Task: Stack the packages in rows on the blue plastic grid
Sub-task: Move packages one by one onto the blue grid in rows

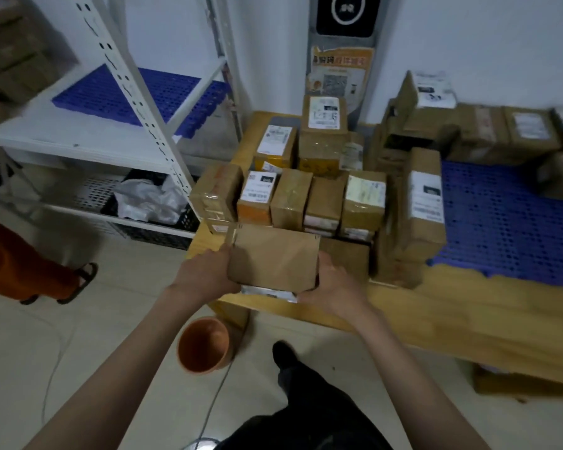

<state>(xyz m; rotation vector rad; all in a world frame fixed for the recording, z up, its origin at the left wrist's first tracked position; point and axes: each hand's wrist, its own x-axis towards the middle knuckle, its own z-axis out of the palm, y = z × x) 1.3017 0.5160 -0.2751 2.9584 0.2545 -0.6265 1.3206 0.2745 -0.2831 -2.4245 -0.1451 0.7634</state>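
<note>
Package (273, 254), brown, sits at the worktop's (436, 306) near edge, clasped on both ends: left hand (205, 271) at its 9 o'clock, right hand (333, 287) at 3 o'clock, each grip curled round a side. Boxes (306, 196) stand in rows at 12 o'clock. Blue grid (507, 219) lies at 2 o'clock.

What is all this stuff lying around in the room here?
Held package: one, brown, gripped at both ends above the wooden platform's front edge.
Stacked packages: many, brown and orange, in rows on the platform.
Wooden platform: one, light wood, low on the floor.
Blue plastic grid: one, right, on the platform; another on the white shelf.
Pot: one, orange, on the floor.
Black crate: one, under the shelf.
Another person's sandalled foot: left.
Left hand, right hand: fingers curled round the held package.
</note>
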